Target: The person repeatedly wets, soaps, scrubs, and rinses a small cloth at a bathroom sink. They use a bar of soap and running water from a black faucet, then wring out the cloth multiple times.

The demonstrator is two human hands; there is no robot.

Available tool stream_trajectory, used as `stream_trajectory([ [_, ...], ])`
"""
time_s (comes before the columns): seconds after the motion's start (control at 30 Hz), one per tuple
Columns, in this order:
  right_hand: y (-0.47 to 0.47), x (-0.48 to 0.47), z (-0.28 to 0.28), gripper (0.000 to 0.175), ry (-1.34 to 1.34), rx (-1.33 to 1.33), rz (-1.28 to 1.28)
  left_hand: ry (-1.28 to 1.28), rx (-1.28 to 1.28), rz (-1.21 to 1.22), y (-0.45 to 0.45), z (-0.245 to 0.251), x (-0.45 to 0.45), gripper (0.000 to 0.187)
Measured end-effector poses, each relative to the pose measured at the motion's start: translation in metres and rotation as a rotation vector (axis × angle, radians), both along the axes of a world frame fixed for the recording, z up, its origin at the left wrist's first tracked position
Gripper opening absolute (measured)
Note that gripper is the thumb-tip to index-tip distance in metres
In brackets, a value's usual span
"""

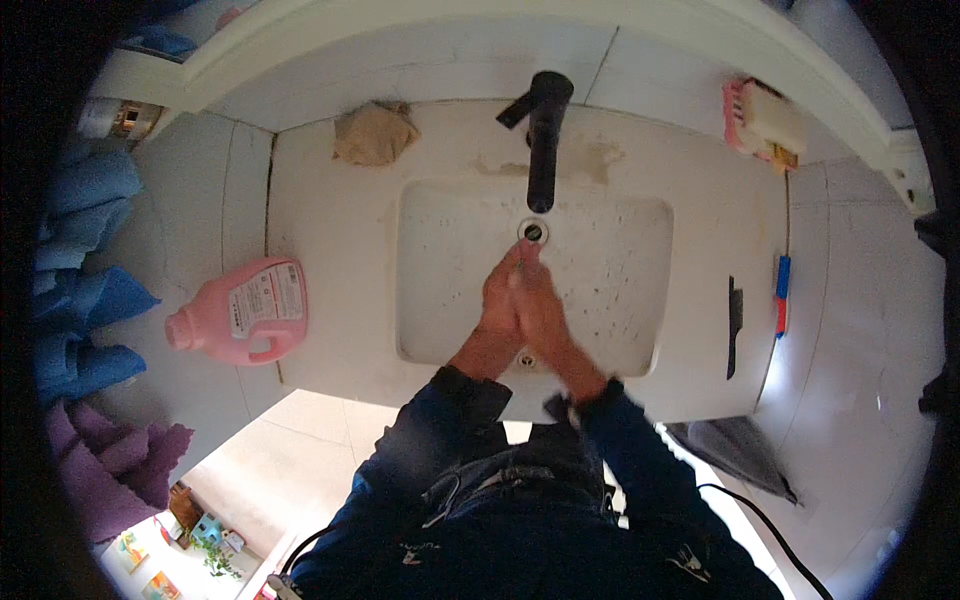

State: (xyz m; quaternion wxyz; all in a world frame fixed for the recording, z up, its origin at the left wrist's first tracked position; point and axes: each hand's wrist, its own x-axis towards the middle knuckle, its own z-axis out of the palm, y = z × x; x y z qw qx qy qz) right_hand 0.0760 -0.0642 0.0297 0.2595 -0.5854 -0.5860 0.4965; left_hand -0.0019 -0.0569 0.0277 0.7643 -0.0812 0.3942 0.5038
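Observation:
Both hands are together over a white washbasin [615, 300], just below the spout of a black faucet [541, 150]. My left hand [498, 296] lies against my right hand [540, 300], palms and fingers overlapping. The fingertips reach to the round drain [533, 232] and partly cover its lower edge. The right hand is slightly blurred. Whatever may be between the palms is hidden. No stream of water can be made out under the spout. Dark specks or drops dot the basin floor.
A pink jug [270, 315] with a label lies at the counter's left edge. A beige cloth [375, 135] sits back left, and a pink soap holder [757, 124] back right. On the right are a black comb [733, 326] and a blue-and-red object [782, 296]. Towels [112, 465] hang left.

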Motion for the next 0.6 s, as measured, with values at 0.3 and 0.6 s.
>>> stream_trajectory([
  [0.3,0.005,-0.005,0.006,0.056,0.086,0.137,-0.059,0.143,0.218,-0.036,-0.012,0.010,0.002,0.050],
  [0.6,0.013,-0.013,0.015,0.047,-0.419,0.375,0.097,-0.079,0.169,0.006,-0.003,-0.011,-0.013,0.048],
])
